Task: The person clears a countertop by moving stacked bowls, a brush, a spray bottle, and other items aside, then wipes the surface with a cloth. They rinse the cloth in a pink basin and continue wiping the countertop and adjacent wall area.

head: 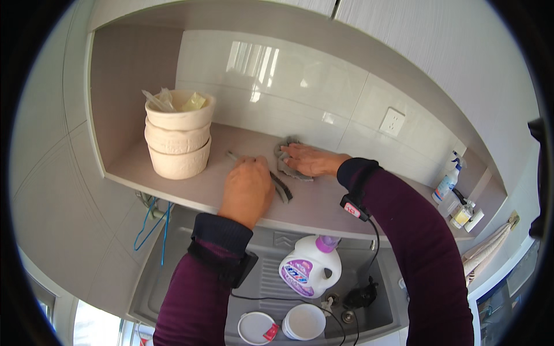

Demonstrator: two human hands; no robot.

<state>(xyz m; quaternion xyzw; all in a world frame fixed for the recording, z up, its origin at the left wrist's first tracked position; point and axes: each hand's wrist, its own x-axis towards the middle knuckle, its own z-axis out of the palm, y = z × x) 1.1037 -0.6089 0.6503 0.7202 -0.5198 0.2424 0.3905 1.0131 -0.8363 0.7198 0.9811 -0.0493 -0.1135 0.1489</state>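
My left hand (249,188) is closed around the handle of a small brush (282,188) over the wooden shelf (225,136); the dark bristles stick out to its right and the thin handle end to its upper left. To the right, my right hand (309,161) lies palm down with fingers spread on a grey cloth (286,166), pressed flat on the shelf near the tiled wall. On the shelf's left part stands a stack of several cream pots (179,162), the top one holding plastic packets (193,102).
Below the shelf, a grey sink (255,277) holds a white detergent jug (314,268), a white tub (304,322) and a lid (256,328). Blue hangers (147,229) hang at the left. A spray bottle (448,184) and small bottles (462,215) stand at the shelf's right end. Cables hang from both wrists.
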